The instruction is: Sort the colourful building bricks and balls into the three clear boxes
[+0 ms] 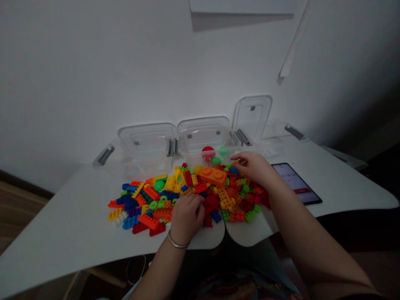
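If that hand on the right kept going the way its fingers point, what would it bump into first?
Probably the clear plastic box, just ahead of the fingertips of the right hand. Depth is hard to judge here, so the hand may be higher or nearer than it looks, above the large orange brick.

Plain white wall (125,71), dimming into shadow toward the right corner; a white panel (243,5) high on it; below, a curved white table (62,216); wooden floor (18,212) at far left, low light throughout.
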`<state>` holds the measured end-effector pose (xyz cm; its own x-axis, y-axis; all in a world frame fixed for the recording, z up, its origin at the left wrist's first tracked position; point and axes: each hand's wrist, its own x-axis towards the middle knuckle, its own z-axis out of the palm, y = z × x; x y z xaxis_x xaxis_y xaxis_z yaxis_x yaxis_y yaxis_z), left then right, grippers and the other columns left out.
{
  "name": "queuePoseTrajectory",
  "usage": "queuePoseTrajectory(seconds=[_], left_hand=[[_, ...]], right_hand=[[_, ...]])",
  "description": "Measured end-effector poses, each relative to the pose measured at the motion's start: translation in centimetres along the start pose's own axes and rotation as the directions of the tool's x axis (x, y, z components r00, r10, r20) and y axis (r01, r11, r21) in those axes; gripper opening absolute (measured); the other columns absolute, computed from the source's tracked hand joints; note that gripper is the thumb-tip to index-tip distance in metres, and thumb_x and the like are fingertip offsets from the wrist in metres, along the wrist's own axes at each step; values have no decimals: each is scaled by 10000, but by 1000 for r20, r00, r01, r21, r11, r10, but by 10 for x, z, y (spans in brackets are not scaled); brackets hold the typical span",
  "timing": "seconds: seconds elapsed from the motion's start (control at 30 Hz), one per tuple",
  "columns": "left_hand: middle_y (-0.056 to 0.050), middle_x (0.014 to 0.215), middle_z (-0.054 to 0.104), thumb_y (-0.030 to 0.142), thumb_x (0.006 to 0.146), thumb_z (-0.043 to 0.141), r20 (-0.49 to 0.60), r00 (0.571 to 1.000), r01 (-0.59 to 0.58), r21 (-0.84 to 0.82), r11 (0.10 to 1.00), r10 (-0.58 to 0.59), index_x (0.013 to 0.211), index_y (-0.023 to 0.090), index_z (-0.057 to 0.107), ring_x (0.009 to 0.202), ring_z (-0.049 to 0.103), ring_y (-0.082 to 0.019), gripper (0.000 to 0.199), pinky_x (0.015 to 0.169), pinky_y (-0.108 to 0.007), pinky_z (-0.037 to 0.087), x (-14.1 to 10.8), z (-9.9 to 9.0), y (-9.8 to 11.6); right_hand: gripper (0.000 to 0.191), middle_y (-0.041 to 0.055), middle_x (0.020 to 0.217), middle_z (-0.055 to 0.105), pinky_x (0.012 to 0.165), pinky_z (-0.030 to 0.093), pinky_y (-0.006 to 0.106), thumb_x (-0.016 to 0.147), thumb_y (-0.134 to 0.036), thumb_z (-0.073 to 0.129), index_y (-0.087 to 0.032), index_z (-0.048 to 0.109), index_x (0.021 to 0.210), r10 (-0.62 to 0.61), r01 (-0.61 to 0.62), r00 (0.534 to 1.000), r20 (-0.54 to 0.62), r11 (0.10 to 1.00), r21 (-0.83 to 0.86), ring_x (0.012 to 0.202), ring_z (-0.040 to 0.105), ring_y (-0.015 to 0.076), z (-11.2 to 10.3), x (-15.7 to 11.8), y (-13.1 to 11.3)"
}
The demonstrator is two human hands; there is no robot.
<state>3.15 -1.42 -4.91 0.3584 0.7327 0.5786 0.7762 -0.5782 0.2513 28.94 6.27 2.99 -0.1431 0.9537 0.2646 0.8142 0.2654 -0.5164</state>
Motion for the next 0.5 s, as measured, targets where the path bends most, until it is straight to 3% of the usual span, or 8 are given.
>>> queuePoseTrajectory(seconds=[0.17,0.5], left_hand=[[-43,807,697,130,850,462,8,1000,2,-9,1000,-2,848,194,643,758,636,-211,192,704,-367,500,0,0,0],[-42,804,697,121,845,464,18,1000,10,-25,1000,-9,849,192,644,763,635,-207,194,707,-357,495,0,0,0]], right_hand=[[395,101,1212,681,1029,450,414,785,-115,567,-181,664,1162,-124,141,982,140,983,-119,1139,617,246,20,-7,19],[449,121,1240,669,1012,470,441,793,-112,524,-189,639,1220,-91,106,988,123,987,-125,1135,631,277,32,-8,29]])
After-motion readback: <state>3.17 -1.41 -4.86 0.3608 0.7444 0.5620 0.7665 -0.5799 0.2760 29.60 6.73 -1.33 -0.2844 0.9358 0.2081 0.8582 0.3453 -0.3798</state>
